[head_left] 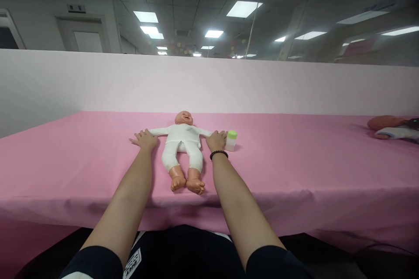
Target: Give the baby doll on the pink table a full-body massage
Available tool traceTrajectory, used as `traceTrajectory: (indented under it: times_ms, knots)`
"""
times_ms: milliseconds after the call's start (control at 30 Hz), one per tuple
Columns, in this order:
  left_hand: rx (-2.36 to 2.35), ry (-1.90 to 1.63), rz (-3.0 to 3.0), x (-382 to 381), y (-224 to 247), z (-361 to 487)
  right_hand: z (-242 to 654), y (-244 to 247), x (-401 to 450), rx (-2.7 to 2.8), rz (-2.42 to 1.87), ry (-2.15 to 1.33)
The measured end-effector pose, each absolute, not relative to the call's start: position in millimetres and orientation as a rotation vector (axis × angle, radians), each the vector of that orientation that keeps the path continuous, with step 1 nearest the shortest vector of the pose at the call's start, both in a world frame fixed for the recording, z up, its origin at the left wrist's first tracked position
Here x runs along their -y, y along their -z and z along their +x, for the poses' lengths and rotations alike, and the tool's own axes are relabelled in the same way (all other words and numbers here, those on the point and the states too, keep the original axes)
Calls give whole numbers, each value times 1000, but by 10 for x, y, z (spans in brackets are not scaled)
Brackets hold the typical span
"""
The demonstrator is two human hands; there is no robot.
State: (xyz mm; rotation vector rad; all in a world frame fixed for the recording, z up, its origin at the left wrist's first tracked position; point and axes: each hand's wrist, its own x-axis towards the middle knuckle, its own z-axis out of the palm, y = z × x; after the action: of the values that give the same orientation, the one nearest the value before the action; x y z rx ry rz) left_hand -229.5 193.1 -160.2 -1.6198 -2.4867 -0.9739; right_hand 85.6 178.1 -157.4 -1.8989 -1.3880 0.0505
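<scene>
Doll [182, 133] lay on its back on the pink-covered table [294, 157], head toward the pale wall [209, 83] at the far side, feet near the front edge. White fabric covered its trunk, arms and legs; its bare feet showed. Both of its arms were stretched out sideways.

Left hand [145, 139]: palm down at the end of one doll arm, fingers spread. Right hand [216, 140]: at the end of the other arm, fingers slightly bent, dark beaded bracelet [219, 154] at the wrist. Doll's hands hidden beneath; could not tell whether either hand gripped or merely rested.

A green-capped bottle [231, 141] stood upright just beside the right hand; contact unclear. Well apart, at the right edge, lay a partly visible orange-brown object [386, 122].
</scene>
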Motion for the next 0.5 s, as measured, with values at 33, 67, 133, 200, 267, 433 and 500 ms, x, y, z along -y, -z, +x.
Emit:
traceTrajectory:
  times_ms: [33, 67, 133, 200, 267, 433, 500]
  knots:
    - [2511, 1016, -1575, -1936, 1602, -2303, 873, 1580, -1776, 1338, -1899, -70]
    - [2539, 1051, -1536, -1942, 1602, -2312, 892, 1583, -1771, 1298, -1903, -92]
    - [2588, 1103, -1489, -1950, 1596, -2331, 932, 1582, -1774, 1253, -1887, -164]
    - [2573, 1239, -1469, -1948, 1581, -2345, 965, 1572, -1801, 1221, -1843, -228]
    - [2484, 1515, -1481, -1943, 1559, -2345, 979, 1557, -1852, 1189, -1785, -234]
    - [2298, 2008, -1513, -1994, 1510, -2293, 943, 1512, -2006, 1070, -1546, -381]
    - [2240, 2155, -1516, -2049, 1509, -2279, 926, 1490, -2044, 921, -1441, -536]
